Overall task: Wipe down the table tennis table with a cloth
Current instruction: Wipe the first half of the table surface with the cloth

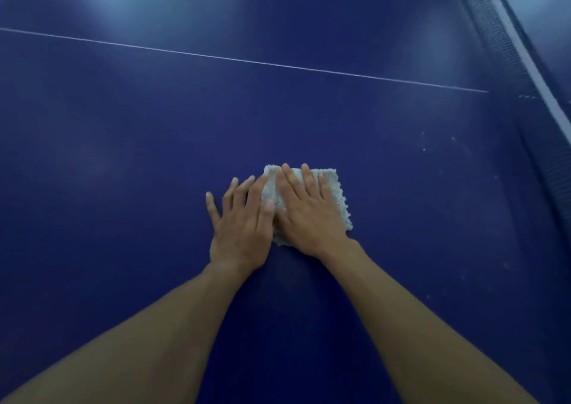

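Blue table tennis table point(123, 125) fills the view, crossed by a thin white line point(247, 61), with the net point(506, 48) running along the upper right. A folded white cloth point(335, 193) lies flat on the surface, well short of the line. The right hand point(309, 218) presses on it with fingers straight and spread. The left hand point(241, 227), also flat, rests mostly on bare table, its inner fingers lapping the cloth's left edge. Pale specks point(438, 144) lie to the cloth's right, toward the net, so the right hand is nearer for that sweep. The cloth looks roughly square, without a clear long axis. No containers show.
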